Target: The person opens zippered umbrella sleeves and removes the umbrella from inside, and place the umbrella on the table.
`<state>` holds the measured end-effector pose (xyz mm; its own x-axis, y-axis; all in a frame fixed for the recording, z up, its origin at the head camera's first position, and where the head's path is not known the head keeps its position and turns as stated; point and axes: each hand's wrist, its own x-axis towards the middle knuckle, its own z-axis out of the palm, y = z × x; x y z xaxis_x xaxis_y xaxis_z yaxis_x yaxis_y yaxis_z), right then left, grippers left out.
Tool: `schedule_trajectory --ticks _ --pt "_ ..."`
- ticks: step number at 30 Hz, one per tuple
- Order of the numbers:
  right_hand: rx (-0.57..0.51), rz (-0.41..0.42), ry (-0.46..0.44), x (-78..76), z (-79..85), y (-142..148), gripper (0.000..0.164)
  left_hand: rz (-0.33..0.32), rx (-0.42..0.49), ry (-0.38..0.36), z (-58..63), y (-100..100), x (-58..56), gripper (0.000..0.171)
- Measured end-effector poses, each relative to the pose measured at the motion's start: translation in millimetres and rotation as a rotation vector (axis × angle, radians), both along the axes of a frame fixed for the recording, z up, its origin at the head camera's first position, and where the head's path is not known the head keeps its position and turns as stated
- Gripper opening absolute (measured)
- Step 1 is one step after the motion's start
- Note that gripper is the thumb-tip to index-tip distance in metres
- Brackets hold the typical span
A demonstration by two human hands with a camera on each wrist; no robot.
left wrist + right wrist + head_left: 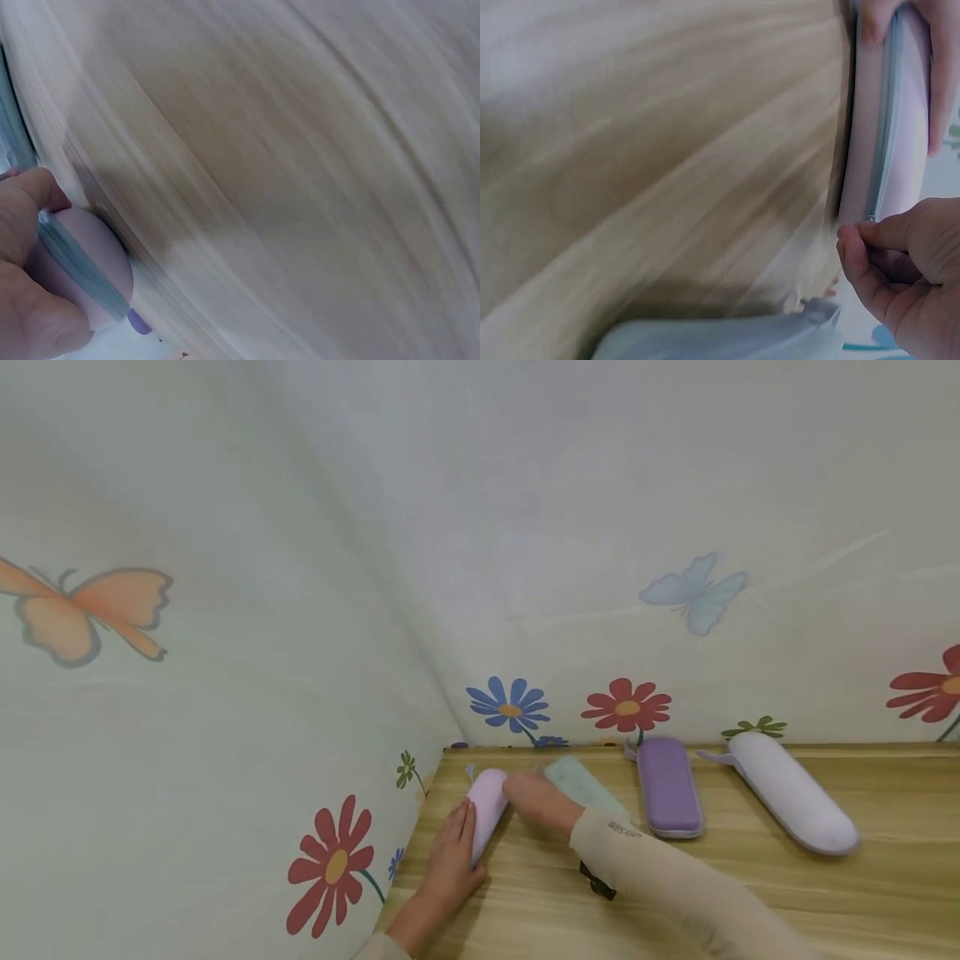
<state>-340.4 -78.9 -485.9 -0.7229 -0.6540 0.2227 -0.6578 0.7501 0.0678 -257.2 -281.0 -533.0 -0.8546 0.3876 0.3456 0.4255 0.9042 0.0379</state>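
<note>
A long pink zippered case (489,797) with rounded ends lies at the left end of the table. My left hand (448,856) grips its near part, fingers along one side and thumb on the other. In the left wrist view a blue-grey zipper (82,266) runs round the case's end beside the left hand (34,277). At the far end, my right hand (542,800) pinches the zipper pull between thumb and forefinger. The right wrist view shows the right hand (907,262) there, with the zipper line (889,120) looking closed along the visible side.
A mint green case (588,787) lies just right of the right hand, partly behind the forearm. Farther right are a purple case (670,789) and a pale lavender case (795,793). Flower-printed cloth walls stand at the left and back of the wooden table (540,910).
</note>
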Motion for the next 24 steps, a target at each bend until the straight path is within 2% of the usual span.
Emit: schedule_trajectory --ticks 4,8,13,17,20,24 --pt "-0.027 0.080 0.011 12.9 -7.5 -8.0 0.015 0.069 0.014 0.057 -3.9 4.9 1.5 0.095" --pt "-0.049 0.116 0.014 24.2 -7.1 -12.3 0.011 0.120 0.054 0.122 -4.4 15.5 -3.7 0.092" --pt "-0.040 0.160 0.004 28.5 -7.7 -17.5 0.010 0.145 0.125 0.174 -8.0 22.9 -10.7 0.089" --pt "-0.065 0.165 0.012 25.8 -9.4 -18.0 0.009 0.136 0.102 0.199 -6.0 24.6 -14.1 0.090" --pt "-0.081 0.149 0.019 23.9 -9.2 -14.9 0.010 0.093 0.050 0.151 1.3 23.7 -14.7 0.092" --pt "-0.104 0.119 -0.022 24.7 -7.9 -7.3 0.010 -0.007 -0.037 -0.021 12.6 16.4 -13.3 0.100"
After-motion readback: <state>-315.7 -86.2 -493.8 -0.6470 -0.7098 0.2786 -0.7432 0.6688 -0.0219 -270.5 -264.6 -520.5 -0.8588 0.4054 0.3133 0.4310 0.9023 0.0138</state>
